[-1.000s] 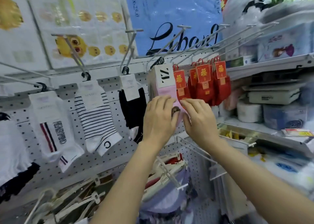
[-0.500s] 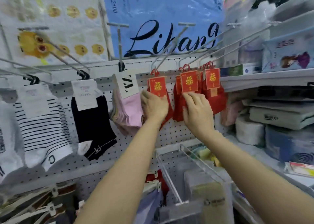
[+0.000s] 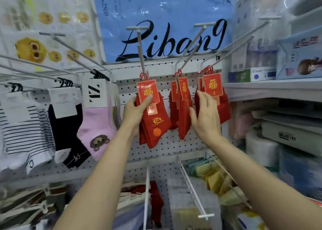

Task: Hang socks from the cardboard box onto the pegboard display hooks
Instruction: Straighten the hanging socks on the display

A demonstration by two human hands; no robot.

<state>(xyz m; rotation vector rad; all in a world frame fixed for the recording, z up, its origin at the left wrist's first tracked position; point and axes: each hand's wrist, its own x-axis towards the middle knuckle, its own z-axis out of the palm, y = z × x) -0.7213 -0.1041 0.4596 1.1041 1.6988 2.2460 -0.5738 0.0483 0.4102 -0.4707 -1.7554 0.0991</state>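
Observation:
Three bunches of red socks with red-and-gold cards hang on hooks of the white pegboard (image 3: 167,142). My left hand (image 3: 137,109) grips the left bunch of red socks (image 3: 155,123) at its card, thumb on the front. My right hand (image 3: 204,118) has spread fingers and rests between the middle red bunch (image 3: 183,111) and the right red bunch (image 3: 221,107), touching them without gripping. The cardboard box is not in view.
Pink bear socks (image 3: 97,125), black socks (image 3: 68,130) and striped socks (image 3: 24,134) hang to the left. Long hook arms (image 3: 141,52) jut toward me. Shelves with packaged goods (image 3: 278,121) fill the right; more hooks and packs (image 3: 196,191) sit below.
My view has shifted right, from the pink socks to the red ones. My left hand took hold of the left red bunch; my right hand spread open against the other red bunches.

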